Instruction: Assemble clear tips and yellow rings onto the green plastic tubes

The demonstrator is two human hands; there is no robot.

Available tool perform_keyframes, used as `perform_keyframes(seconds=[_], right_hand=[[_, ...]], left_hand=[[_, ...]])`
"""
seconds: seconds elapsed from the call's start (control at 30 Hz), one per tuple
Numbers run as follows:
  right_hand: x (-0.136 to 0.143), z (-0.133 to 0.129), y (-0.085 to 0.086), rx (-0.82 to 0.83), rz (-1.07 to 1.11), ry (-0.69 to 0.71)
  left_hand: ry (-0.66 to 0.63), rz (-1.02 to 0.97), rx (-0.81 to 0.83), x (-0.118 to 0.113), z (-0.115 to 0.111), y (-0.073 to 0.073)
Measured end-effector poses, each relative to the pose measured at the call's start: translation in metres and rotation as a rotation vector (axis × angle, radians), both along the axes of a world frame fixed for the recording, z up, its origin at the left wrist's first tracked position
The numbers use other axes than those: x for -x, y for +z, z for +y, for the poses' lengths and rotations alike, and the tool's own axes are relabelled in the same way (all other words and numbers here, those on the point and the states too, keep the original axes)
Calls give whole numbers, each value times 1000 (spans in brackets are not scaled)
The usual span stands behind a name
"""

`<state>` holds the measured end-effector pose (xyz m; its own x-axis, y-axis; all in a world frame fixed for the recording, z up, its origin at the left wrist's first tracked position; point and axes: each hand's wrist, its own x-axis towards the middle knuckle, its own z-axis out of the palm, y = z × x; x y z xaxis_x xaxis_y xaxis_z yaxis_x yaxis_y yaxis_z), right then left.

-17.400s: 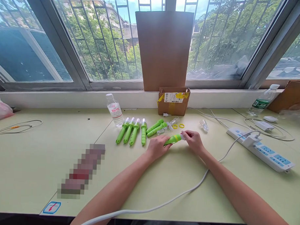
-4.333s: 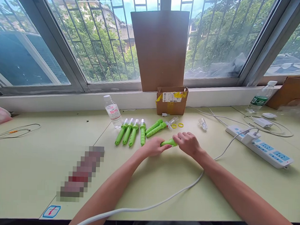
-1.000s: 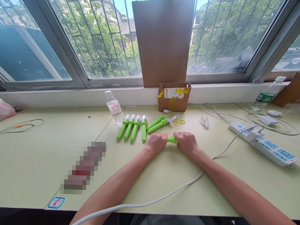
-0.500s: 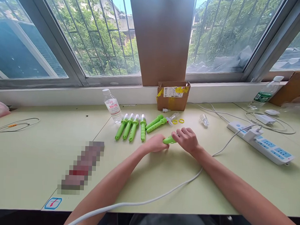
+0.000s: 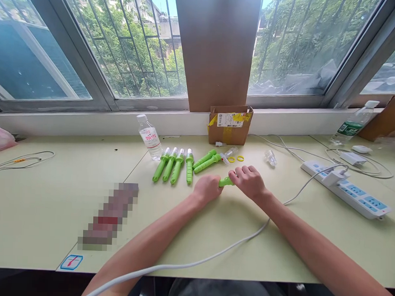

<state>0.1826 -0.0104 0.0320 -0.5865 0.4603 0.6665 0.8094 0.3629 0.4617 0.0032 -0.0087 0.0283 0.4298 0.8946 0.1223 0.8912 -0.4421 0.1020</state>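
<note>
Between my two hands is a green plastic tube (image 5: 226,182), held just above the table. My left hand (image 5: 207,189) is wrapped round one end, and my right hand (image 5: 249,181) grips the other, so both ends are hidden. Beyond my left hand lie several green tubes with clear caps (image 5: 177,166) in a row. Two green tubes without clear caps (image 5: 207,162) lie to their right, one with a white tip. Near them are two yellow rings (image 5: 240,158) and a clear plastic cap (image 5: 231,152). Another clear cap (image 5: 270,158) lies farther right.
A small cardboard box (image 5: 229,132) stands at the back by the window. One water bottle (image 5: 150,137) is behind the tubes; another bottle (image 5: 354,124) is at the right. A power strip (image 5: 360,199) lies on the right, and a white cable (image 5: 209,258) crosses in front of me.
Both hands keep their hold on the green tube, with less of it showing between them now. The whole view has shifted slightly; the other things stay in place.
</note>
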Motion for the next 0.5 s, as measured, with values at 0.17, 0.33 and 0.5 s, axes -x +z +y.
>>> perform_keyframes(seconds=[0.17,0.33,0.5], right_hand=[[3,-1,4,82,-32,-75],[6,-3,5,116,-71,-125],[5,0,-3,127,-25,-131]], left_hand=[[1,29,-50,0,5,-3],[-15,52,-84,1,9,-5],[-29,85,-159,4,12,-7]])
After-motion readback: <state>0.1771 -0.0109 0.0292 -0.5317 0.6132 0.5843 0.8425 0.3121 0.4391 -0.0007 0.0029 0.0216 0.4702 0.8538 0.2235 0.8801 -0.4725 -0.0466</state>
